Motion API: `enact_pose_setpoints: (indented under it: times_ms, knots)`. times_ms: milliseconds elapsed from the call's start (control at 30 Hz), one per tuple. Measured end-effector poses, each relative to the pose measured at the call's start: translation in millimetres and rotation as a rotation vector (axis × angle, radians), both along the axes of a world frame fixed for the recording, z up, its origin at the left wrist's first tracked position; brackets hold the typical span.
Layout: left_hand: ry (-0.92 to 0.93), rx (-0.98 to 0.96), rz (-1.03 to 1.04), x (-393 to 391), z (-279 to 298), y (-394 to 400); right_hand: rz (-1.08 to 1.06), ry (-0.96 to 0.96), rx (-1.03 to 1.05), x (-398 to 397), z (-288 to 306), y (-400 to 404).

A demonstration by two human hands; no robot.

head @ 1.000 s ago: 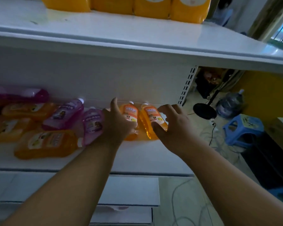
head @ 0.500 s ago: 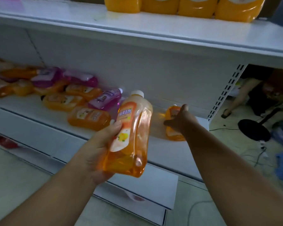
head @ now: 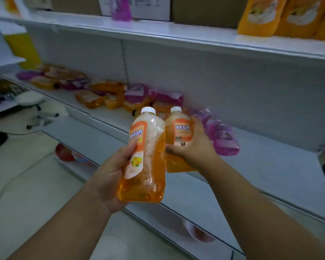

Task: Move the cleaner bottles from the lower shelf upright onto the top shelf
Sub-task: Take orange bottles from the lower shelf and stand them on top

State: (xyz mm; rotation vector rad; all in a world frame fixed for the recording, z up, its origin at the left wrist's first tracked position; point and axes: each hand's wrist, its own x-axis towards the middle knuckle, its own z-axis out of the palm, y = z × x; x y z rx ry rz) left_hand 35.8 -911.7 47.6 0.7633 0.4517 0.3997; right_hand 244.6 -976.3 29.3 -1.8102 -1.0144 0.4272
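Left hand (head: 111, 177) grips a foamy orange clear-plastic cleaner bottle (head: 144, 158) by its waist, right hand (head: 193, 147) grips a second orange bottle (head: 180, 132), both upright near the lower shelf (head: 270, 166); liquid-heavy, smooth, probably slippery, so mid-body holds suit.

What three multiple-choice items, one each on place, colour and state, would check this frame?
1. Where do the pink bottles nearest the hands lie?
A. top shelf
B. lower shelf
C. floor

2. What colour is the cap on the left hand's bottle?
A. white
B. blue
C. black

3. What is the right hand doing?
A. hanging empty
B. gripping an orange bottle
C. pressing the wall

Key: B, they rest flat on the lower shelf; A, its cap is white; B, its fingers wrap the second orange bottle.
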Motion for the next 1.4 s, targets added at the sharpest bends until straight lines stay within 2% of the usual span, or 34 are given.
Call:
enact_pose_setpoints:
  times_ms: [100, 167, 233, 433, 600, 933, 1200, 1400]
  knots:
    - [0.001, 0.108, 0.101, -80.6, 12.1, 47.5, 0.076, 0.089, 0.061, -81.6, 2.7, 65.8]
    - [0.022, 0.164, 0.191, -110.1, 20.4, 68.2, 0.078, 0.078, 0.086, -114.0, 6.4, 93.3]
    - [0.030, 0.209, 0.341, -180.6, 30.0, 110.7, 0.148, 0.038, 0.112, -182.7, 15.3, 154.7]
    - [0.036, 0.301, 0.478, -263.6, 49.1, 212.5, 0.288, -0.029, 0.162, -258.8, 45.6, 276.1]
    - [0.041, 0.409, 0.587, -286.5, 65.4, 334.3, 0.323, -0.072, 0.252, -286.2, 74.1, 401.9]
    - [0.030, 0.597, 0.724, -358.0, 133.0, 559.4, 0.418, -0.113, 0.455, -355.9, 163.5, 639.1]
    - [-0.050, 0.746, 0.621, -402.9, 169.3, 753.4, 0.279, -0.192, 0.600, -396.2, 204.9, 779.3]
    - [-0.012, 0.832, 0.528, -373.8, 204.4, 880.3, 0.161, -0.249, 0.637, -381.1, 238.8, 853.0]
